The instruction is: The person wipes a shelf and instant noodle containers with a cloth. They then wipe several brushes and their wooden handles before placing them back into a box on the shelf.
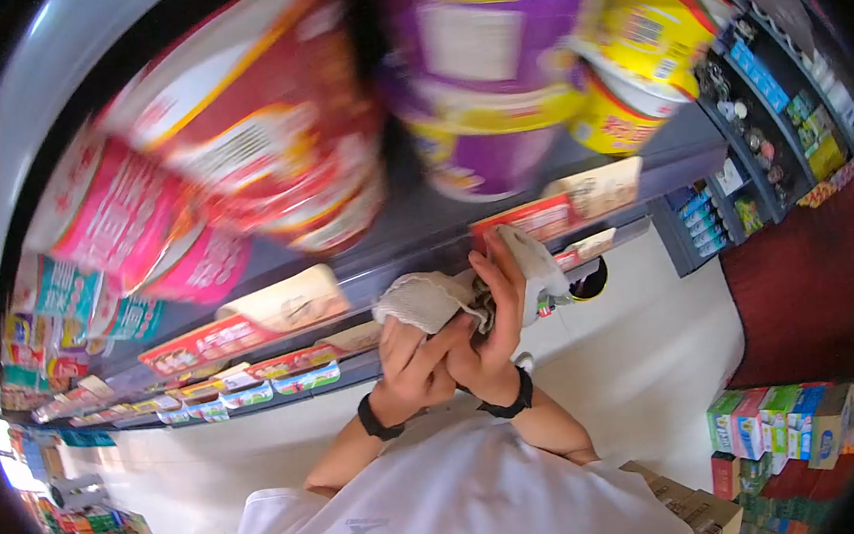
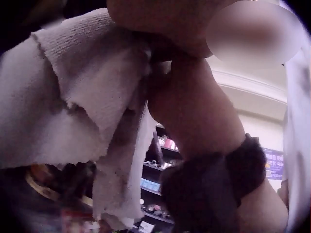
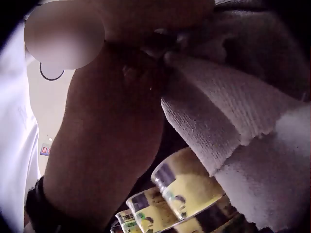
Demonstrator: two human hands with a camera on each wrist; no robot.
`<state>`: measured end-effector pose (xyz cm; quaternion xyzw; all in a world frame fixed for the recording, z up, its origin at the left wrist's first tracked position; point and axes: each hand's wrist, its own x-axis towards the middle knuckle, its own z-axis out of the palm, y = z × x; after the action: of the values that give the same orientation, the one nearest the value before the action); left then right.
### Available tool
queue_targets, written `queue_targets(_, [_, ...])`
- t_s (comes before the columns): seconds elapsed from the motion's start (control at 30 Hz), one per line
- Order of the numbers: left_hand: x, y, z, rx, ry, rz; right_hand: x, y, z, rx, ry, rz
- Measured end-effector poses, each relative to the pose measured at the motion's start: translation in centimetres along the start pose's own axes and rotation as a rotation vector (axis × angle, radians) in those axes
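In the head view, a greyish-white cloth [image 1: 428, 302] is bunched between two hands held close together before a shelf. The left hand [image 1: 410, 364] grips one side, fingers bent against it. The right hand [image 1: 496, 317] holds the other side, its fingers pointing up along the cloth; its thumb side is hard to make out. The cloth [image 2: 82, 92] hangs in loose folds in the left wrist view, and the cloth [image 3: 233, 116] drapes down in the right wrist view. Where the palms meet, the grip is hidden. Both wrists wear black bands.
Stacked tubs stand on the shelf above the hands: red [image 1: 266, 129], purple [image 1: 483, 82] and yellow [image 1: 650, 39]. Price labels [image 1: 217, 344] line the shelf edge [image 1: 396, 254]. Boxes [image 1: 781, 425] are piled at lower right, and a carton [image 1: 692, 507] stands beside the person.
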<state>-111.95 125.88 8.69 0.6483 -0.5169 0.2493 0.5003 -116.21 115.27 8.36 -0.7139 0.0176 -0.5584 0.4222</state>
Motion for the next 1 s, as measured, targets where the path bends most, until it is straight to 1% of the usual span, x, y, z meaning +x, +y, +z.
queue_targets(0.1, [-3.1, -2.2, -7.0, 0.075, 0.057, -0.021, -2.9, -3.3, 5.4, -0.075, -0.124, -0.042])
queue_targets(0.13, [-4.0, -2.6, -8.7, 0.079, 0.093, -0.059, -3.9, -4.1, 7.0, -0.067, -0.153, -0.053])
queue_targets(0.17, [-4.5, -3.1, -10.4, 0.077, 0.098, -0.065, -4.6, -4.9, 9.0, -0.070, -0.161, -0.053])
queue_targets(0.23, [-5.0, -3.9, -13.1, 0.037, 0.176, -0.043, -5.7, -6.3, 12.2, 0.056, -0.045, -0.105])
queue_targets(0.27, [-5.1, -4.4, -14.3, 0.029, 0.192, -0.048, -5.8, -7.2, 13.1, 0.031, -0.070, -0.119])
queue_targets(0.3, [-5.1, -4.9, -15.5, -0.010, 0.173, -0.005, -6.1, -7.7, 13.8, 0.019, -0.091, -0.126])
queue_targets(0.33, [-5.4, -5.2, -16.4, -0.050, 0.159, 0.032, -6.4, -8.0, 14.3, 0.062, -0.154, -0.118])
queue_targets(0.37, [-5.7, -5.6, -17.1, -0.063, 0.183, 0.011, -6.7, -8.4, 14.7, 0.102, -0.221, -0.105])
queue_targets(0.43, [-6.0, -6.4, -18.3, -0.100, 0.142, 0.066, -7.0, -9.4, 15.7, 0.029, -0.258, -0.128])
queue_targets(0.5, [-6.4, -6.6, -19.0, -0.130, 0.190, 0.048, -7.2, -10.1, 16.6, 0.030, -0.257, -0.122])
queue_targets(0.53, [-6.3, -6.6, -19.3, -0.137, 0.239, 0.038, -7.1, -10.5, 17.2, 0.016, -0.273, -0.140])
queue_targets(0.6, [-6.4, -6.9, -20.2, -0.150, 0.308, 0.022, -7.2, -11.7, 18.1, 0.043, -0.326, -0.104])
queue_targets(0.67, [-6.9, -7.4, -21.3, -0.082, 0.401, 0.032, -7.2, -12.6, 19.4, 0.018, -0.375, -0.125])
queue_targets(0.83, [-8.6, -8.9, -26.1, -0.072, 0.443, 0.021, -8.7, -14.6, 23.5, 0.006, -0.500, -0.177])
queue_targets(0.87, [-9.0, -9.2, -27.1, -0.065, 0.449, 0.006, -9.3, -14.8, 24.8, 0.045, -0.422, -0.180])
queue_targets(0.9, [-9.4, -9.4, -28.2, -0.058, 0.454, -0.008, -10.0, -15.4, 25.7, 0.043, -0.416, -0.184])
queue_targets(0.93, [-9.8, -9.7, -29.1, -0.063, 0.450, -0.001, -10.6, -16.0, 26.6, 0.038, -0.401, -0.148])
queue_targets(1.0, [-10.8, -10.2, -30.8, -0.078, 0.396, 0.000, -12.1, -16.9, 28.1, 0.075, -0.365, -0.086])
